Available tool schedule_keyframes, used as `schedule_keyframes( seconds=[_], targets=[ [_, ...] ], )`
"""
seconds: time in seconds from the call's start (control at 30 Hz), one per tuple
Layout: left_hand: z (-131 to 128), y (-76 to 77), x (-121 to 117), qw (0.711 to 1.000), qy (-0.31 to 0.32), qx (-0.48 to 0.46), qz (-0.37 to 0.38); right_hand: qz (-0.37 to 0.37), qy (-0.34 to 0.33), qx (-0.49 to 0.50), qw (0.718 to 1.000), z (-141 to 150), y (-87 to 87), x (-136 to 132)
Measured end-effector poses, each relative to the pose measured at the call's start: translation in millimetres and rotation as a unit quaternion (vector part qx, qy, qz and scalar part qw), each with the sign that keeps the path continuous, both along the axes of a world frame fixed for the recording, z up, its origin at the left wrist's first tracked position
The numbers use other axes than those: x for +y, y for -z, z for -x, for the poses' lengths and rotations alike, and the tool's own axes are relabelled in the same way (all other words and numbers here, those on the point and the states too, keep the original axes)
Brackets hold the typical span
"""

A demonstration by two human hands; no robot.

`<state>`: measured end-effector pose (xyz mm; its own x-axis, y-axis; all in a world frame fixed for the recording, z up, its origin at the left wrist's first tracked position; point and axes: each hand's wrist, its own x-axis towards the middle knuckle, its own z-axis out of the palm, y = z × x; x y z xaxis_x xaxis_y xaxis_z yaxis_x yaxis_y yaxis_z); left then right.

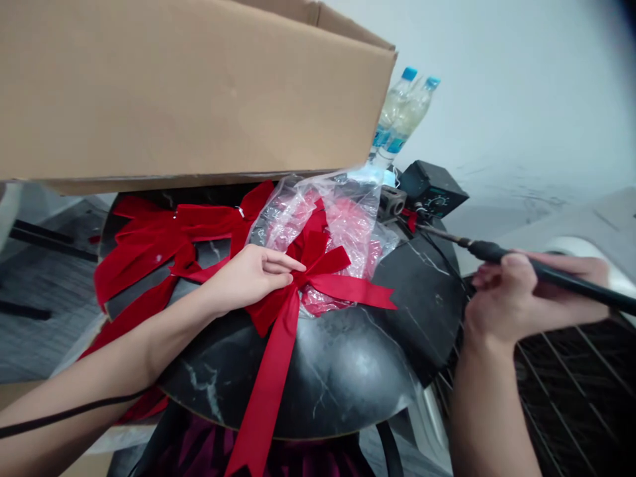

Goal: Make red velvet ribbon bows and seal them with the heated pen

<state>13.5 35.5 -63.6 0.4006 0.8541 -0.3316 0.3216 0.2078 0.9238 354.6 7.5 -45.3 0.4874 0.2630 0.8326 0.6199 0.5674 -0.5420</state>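
Observation:
At the middle of the round table, my left hand (263, 275) is closed, thumb and fingers pinching the knot of a red velvet bow (330, 262). The bow's satin ribbon tail (271, 371) hangs over the front edge, and another tail points right. Under and behind the bow lies a clear plastic bag (352, 225) with red pieces inside. My right hand (521, 291) grips the black handle of a soldering iron (497, 254). Its metal shaft points left toward the holder (391, 202), where the tip is hard to make out.
A large cardboard box (199, 93) stands across the back. Beside it are two plastic bottles (407, 119) and a black control box (432, 189) with a dial. More red bows (149, 242) cover the left of the dark marbled table (348, 377). A wire rack (571, 397) is at lower right.

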Motion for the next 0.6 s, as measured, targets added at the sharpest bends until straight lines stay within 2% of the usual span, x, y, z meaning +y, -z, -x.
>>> schedule_keyframes(
  seconds=[0.1,0.2,0.37,0.6],
  targets=[
    [0,-0.7,-1,1.0,-0.004,0.006,0.001,0.072,-0.014,0.037,0.997,-44,15.9,26],
    [1,0.9,0,1.0,-0.006,-0.003,0.009,0.139,-0.025,0.045,0.989,-62,28.2,43],
    [3,3.8,0,1.0,0.005,-0.025,0.016,0.206,-0.043,0.045,0.977,-52,37.3,67],
    [3,3.2,-1,0.999,0.003,-0.03,0.018,0.306,-0.109,0.012,0.946,-33,48.3,100]
  ],
)
